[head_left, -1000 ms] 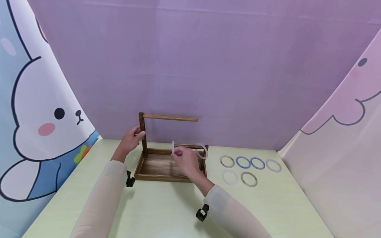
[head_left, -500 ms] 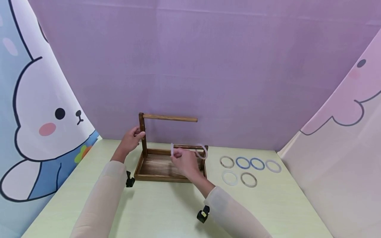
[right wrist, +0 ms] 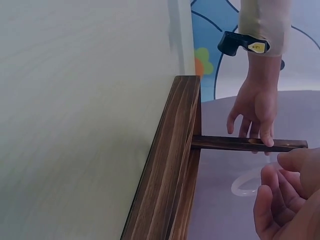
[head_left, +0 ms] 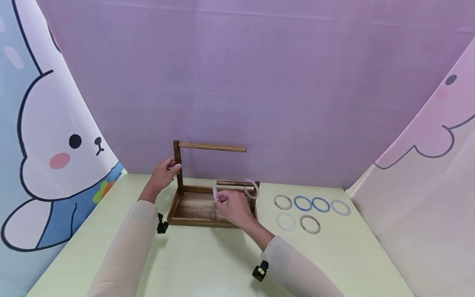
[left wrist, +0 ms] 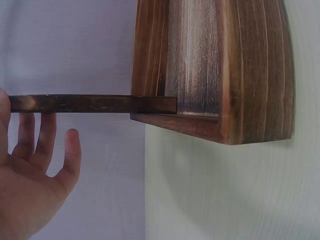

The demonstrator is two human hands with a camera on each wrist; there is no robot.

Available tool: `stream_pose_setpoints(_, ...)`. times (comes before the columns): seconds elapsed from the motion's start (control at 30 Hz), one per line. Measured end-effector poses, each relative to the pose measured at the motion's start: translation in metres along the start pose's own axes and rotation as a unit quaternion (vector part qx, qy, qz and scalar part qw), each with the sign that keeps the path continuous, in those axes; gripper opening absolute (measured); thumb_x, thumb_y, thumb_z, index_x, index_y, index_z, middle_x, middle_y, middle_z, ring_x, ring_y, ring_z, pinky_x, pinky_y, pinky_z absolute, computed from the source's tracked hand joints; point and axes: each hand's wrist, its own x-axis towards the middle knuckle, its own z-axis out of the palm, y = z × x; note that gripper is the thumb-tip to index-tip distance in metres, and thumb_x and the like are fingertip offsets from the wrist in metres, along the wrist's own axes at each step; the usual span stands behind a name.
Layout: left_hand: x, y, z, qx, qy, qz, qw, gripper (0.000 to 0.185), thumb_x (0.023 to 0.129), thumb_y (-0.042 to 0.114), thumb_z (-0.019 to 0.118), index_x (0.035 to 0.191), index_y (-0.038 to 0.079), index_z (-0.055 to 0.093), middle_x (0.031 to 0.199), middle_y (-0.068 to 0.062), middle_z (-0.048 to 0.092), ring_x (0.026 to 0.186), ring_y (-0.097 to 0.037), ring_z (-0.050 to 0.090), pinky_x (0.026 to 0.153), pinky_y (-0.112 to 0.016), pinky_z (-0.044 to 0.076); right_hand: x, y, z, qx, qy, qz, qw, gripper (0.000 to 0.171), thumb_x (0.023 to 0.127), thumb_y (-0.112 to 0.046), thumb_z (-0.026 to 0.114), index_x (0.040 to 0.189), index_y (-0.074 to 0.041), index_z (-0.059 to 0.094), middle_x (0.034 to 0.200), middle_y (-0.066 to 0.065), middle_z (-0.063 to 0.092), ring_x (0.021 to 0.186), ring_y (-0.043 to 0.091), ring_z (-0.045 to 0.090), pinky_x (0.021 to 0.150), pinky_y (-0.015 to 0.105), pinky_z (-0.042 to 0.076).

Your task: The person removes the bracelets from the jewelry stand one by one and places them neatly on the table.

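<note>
- The right hand (head_left: 231,206) hovers over the wooden tray (head_left: 193,211), its fingers curled and pinching a pale translucent ring (head_left: 214,191) that stands on edge above the tray's middle.
- The left hand (head_left: 163,172) is at the upright post (head_left: 178,167) on the tray's left end; thumb and fingers rest against the post, and the wrist views show the fingers fairly straight rather than wrapped round it.
- From the top of that post a wooden bar (head_left: 211,146) runs level to the right, well above the ring.
- A second pale ring (head_left: 252,189) hangs at the shorter post (head_left: 256,194) at the tray's right end, just beside the right hand.
- The tray sits on a light green table (head_left: 208,260), near its far edge.
- To the right of the tray six loose rings (head_left: 312,209) lie flat in two rows: a brownish one, two blue and a whitish one behind; a white and a brownish one in front.
- A purple backdrop (head_left: 259,82) hangs behind, with a cartoon rabbit panel (head_left: 48,140) on the left.
</note>
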Motion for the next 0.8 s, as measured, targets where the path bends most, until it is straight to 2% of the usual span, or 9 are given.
stream_pose_setpoints(0.17,0.001,0.000,0.000,0.002,-0.002,-0.002,1.0000,0.066,0.110,0.042,0.042,0.162,0.007,0.022,0.157,-0.029,0.038,0.139,-0.047,0.045,0.107,-0.060,0.048,-0.006,0.006,-0.006,0.014,-0.011,-0.003,1.000,0.018,0.095,-0.025,0.074,0.108,-0.014,0.077,0.094,0.002,0.078,0.081,0.016,0.072,0.056,0.019,0.051)
stream_pose_setpoints(0.43,0.001,0.001,0.000,-0.001,-0.002,-0.001,1.0000,0.066,0.110,0.042,0.042,0.162,0.007,0.023,0.157,-0.030,0.038,0.138,-0.048,0.045,0.106,-0.060,0.048,-0.012,0.015,-0.012,0.020,-0.015,0.005,1.000,0.018,0.095,-0.022,0.073,0.110,-0.012,0.077,0.094,0.002,0.077,0.072,0.008,0.067,0.053,0.019,0.050)
stream_pose_setpoints(0.63,0.002,-0.001,-0.001,0.002,0.001,-0.004,1.0000,0.065,0.110,0.043,0.042,0.163,0.010,0.023,0.157,-0.028,0.039,0.138,-0.047,0.046,0.106,-0.060,0.048,-0.017,0.021,-0.016,0.043,-0.018,-0.016,0.999,0.017,0.094,-0.016,0.072,0.107,-0.007,0.077,0.090,0.004,0.076,0.071,0.010,0.067,0.057,0.019,0.052)
stream_pose_setpoints(0.8,0.001,-0.002,-0.001,0.001,0.000,-0.002,1.0000,0.065,0.110,0.042,0.041,0.163,0.009,0.022,0.157,-0.029,0.038,0.138,-0.048,0.046,0.105,-0.060,0.049,-0.022,0.026,-0.019,0.047,-0.022,-0.035,0.998,0.014,0.093,-0.014,0.072,0.105,-0.008,0.078,0.087,0.004,0.075,0.072,0.013,0.067,0.061,0.019,0.053)
